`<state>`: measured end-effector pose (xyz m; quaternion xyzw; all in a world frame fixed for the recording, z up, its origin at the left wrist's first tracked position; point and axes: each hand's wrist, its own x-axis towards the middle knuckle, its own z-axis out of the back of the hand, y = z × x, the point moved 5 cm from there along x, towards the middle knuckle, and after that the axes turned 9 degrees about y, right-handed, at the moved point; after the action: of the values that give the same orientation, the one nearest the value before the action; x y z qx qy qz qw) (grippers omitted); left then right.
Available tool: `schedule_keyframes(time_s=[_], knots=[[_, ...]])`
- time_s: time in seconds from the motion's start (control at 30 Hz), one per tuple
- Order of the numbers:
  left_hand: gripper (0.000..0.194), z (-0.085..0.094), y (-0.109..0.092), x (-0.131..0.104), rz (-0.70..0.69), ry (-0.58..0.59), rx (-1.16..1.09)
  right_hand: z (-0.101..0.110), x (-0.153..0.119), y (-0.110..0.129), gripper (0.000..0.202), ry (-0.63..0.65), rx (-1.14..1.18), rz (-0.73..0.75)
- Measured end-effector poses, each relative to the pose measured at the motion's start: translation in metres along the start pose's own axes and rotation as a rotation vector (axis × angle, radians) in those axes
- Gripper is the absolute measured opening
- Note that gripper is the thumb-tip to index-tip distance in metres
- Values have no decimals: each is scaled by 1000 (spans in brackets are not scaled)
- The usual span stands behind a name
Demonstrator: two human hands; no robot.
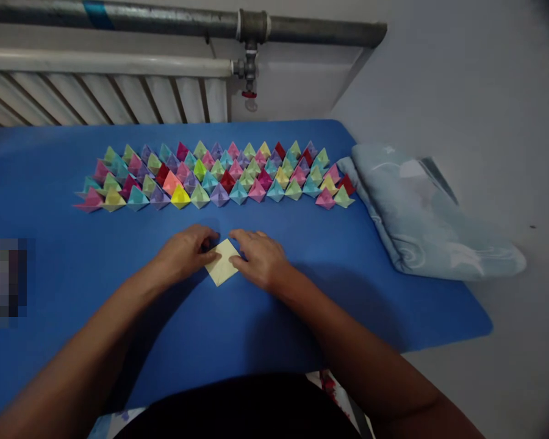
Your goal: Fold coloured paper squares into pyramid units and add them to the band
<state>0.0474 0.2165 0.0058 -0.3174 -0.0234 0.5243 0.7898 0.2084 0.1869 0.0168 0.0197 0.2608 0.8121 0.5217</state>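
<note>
Blue mat (73, 256) — left hand (185, 251) and right hand (260, 259) press flat on yellow paper (222, 263).

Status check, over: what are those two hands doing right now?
Left hand and right hand flat, pressing pale yellow paper on blue mat. Rows of folded paper shapes beyond, apart. Nothing between.

Head camera looks down, close over blue mat (73, 268).

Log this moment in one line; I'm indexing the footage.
left hand: pressing pale yellow paper | right hand: pressing same paper | behind: rows of folded paper shapes | surface: blue mat
</note>
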Motion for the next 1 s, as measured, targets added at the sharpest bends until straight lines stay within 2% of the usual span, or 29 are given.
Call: schedule_keyframes(time_s=[0.1, 0.17, 0.23, 0.37, 0.53, 0.67, 0.87, 1.0], knots=[[26, 3, -6, -9, -222, -75, 99, 0, -2, 6, 26, -51, -78, 131], [27, -1, -10, -15, -377, -55, 139, -5, -3, 13, 23, -30, -117, 243], [31, -5, -11, -20, -449, -16, 177, -10, -3, 16, 26, 21, -124, 299], [27, -6, -4, -26, -451, 32, 208, -12, -3, 13, 29, 101, -68, 341], [31, -2, 2, -31, -467, 137, 139, -8, -8, 7, 42, 214, -56, 441], [32, -1, 4, -30, -451, 146, 112, -8, -15, 6, 50, 246, -97, 425], [31, 0, 7, -27, -433, 159, 94, -7, -21, 9, 50, 249, -86, 393], [29, 0, 8, -27, -452, 114, 100, -7, -20, 9, 53, 241, -65, 383]])
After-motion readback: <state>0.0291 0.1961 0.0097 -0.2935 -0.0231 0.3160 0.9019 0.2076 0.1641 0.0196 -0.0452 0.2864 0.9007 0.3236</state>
